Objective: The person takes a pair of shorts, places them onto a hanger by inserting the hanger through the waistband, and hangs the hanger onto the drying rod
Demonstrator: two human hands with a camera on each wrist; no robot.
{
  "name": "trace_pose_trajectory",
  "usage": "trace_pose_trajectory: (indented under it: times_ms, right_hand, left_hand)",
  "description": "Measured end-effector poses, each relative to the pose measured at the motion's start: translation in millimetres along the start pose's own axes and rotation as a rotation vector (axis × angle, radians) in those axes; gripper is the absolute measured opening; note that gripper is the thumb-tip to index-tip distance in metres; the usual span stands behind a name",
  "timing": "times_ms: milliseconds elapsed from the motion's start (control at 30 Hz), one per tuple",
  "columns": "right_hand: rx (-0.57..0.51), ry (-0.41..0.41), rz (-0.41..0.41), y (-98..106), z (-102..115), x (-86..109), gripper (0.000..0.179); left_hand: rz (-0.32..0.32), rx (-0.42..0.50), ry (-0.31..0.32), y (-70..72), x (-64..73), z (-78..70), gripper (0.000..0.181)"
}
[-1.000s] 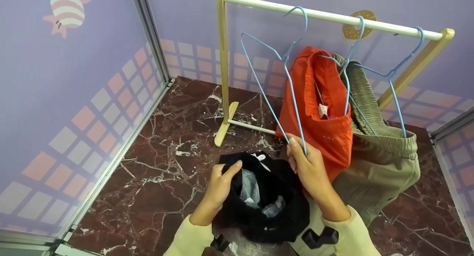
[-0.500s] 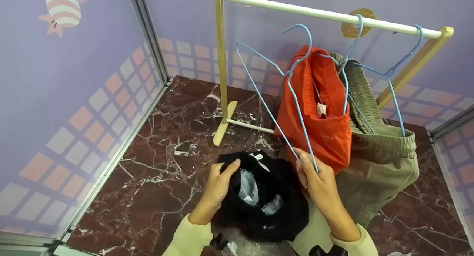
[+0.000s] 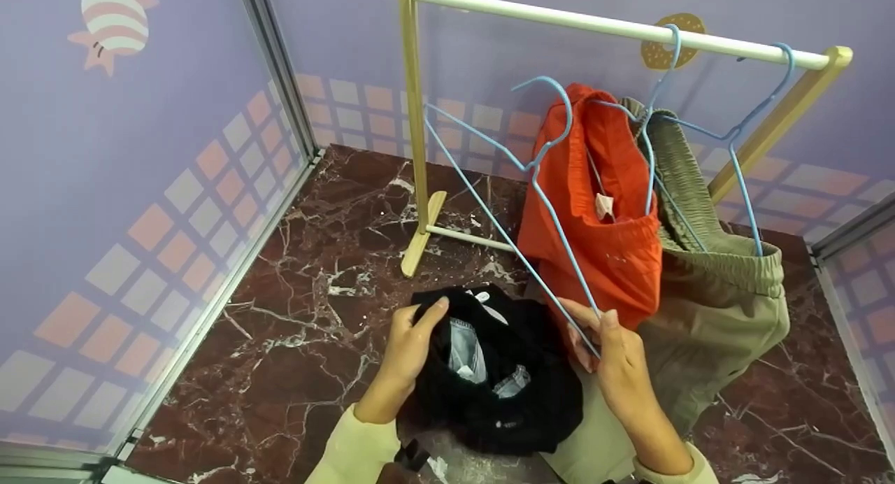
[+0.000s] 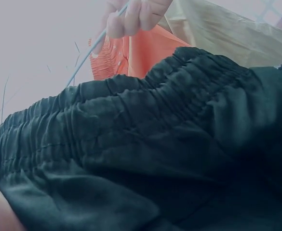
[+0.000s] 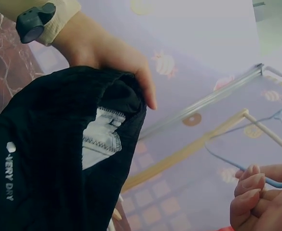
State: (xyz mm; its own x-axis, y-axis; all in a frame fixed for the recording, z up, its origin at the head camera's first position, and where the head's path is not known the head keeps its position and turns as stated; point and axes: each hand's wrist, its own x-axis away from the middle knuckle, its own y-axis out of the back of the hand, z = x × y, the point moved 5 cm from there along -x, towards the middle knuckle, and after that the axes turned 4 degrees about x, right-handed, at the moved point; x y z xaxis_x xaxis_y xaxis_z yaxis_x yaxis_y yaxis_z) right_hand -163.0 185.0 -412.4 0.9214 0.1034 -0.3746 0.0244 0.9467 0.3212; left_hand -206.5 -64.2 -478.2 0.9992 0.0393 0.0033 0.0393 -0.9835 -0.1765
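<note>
Black elastic-waist pants (image 3: 517, 407) are held with the waist opening facing up, and pale pocket lining shows inside. My left hand (image 3: 402, 347) grips the left side of the waistband, thumb on the near face. A blue wire hanger (image 3: 482, 201) is off the rail, its hook pointing up and left. My right hand (image 3: 615, 358) pinches the hanger's lower right end, just right of the waist opening. In the left wrist view the gathered waistband (image 4: 131, 110) fills the front. White lettering (image 5: 9, 178) shows on the pants in the right wrist view.
Orange-red pants (image 3: 594, 260) and khaki pants (image 3: 727, 309) hang on blue hangers from the rack's white rail (image 3: 531, 14). The rack's wooden foot (image 3: 423, 236) stands on the dark red marbled floor (image 3: 280, 351). Patterned panels (image 3: 140, 155) enclose the space.
My right hand has taken the hanger off the rail, bringing it down and tilting it. My left hand stays on the waistband of the black pants.
</note>
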Motion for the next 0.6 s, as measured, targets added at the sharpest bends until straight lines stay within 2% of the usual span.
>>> trace_pose_trajectory:
  times_ms: [367,600]
  right_hand:
    - [0.003,-0.025,-0.009,10,-9,13.1,0.055]
    - [-0.047,-0.023,0.008,16,-15,20.9,0.053]
  left_hand:
    - [-0.024,-0.026,-0.008,1.9,-1.7,0.3,0.039]
    - [-0.029,-0.04,-0.028,2.7,-2.4,-0.6,0.038]
